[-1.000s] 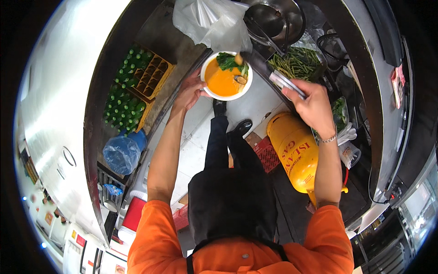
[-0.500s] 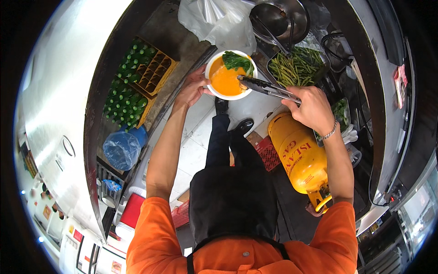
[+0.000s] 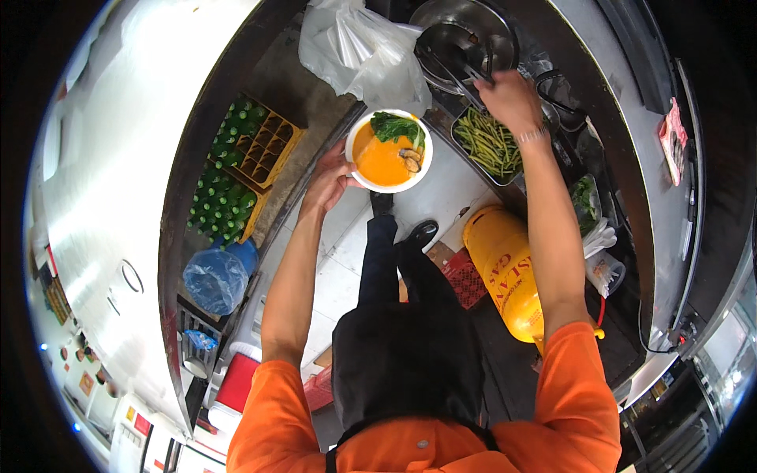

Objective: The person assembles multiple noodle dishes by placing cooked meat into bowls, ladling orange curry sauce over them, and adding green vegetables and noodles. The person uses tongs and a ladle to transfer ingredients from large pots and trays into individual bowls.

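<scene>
My left hand (image 3: 330,175) grips the rim of a white bowl (image 3: 389,151) of orange soup with green leaves and a dark piece on top, held above the floor. My right hand (image 3: 511,100) is stretched forward and holds metal tongs (image 3: 453,69), whose tips reach into a large steel bowl (image 3: 464,41) at the back. A steel tray of green beans (image 3: 489,142) lies just below that hand.
A yellow gas cylinder (image 3: 506,268) stands at my right leg beside a red crate (image 3: 463,277). Crates of green bottles (image 3: 236,173) sit at the left by a blue bag (image 3: 218,277). White plastic bags (image 3: 363,51) lie behind the bowl. A steel counter edge (image 3: 599,142) curves along the right.
My right hand has lifted the tongs away from the soup bowl and moved them forward into the steel bowl. The soup bowl stays in my left hand.
</scene>
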`<state>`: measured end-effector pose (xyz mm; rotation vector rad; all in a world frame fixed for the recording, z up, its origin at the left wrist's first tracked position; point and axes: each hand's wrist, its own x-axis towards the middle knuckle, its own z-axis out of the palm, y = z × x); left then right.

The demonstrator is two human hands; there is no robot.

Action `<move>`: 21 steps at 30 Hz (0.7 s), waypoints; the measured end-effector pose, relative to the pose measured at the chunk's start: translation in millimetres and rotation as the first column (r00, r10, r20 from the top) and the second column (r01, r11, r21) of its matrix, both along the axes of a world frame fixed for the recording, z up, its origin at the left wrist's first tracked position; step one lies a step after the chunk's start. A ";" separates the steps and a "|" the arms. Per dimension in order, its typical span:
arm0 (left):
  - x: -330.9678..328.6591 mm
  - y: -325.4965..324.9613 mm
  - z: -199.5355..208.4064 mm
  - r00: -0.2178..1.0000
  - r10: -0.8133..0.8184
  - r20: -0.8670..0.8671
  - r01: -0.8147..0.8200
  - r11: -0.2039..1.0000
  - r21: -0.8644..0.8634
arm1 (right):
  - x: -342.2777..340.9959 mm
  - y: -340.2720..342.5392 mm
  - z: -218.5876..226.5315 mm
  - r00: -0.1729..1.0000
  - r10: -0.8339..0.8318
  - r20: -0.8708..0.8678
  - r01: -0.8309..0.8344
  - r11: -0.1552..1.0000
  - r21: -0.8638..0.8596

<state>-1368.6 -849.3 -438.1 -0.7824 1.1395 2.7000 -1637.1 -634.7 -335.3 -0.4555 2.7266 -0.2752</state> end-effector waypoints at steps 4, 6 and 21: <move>2.8 -0.4 7.0 1.000 0.002 0.006 -0.002 1.000 0.005 | -46.8 -31.8 -20.3 0.990 0.047 0.135 -0.056 0.996 0.067; 3.6 -1.7 5.7 1.000 0.003 -0.004 -0.003 1.000 0.021 | -55.9 -35.8 -30.1 0.988 0.022 0.152 -0.032 0.998 0.059; -0.4 3.6 -0.7 0.999 0.031 -0.040 -0.031 0.999 -0.021 | 81.8 40.1 46.6 0.958 -0.222 0.184 0.275 0.893 -0.356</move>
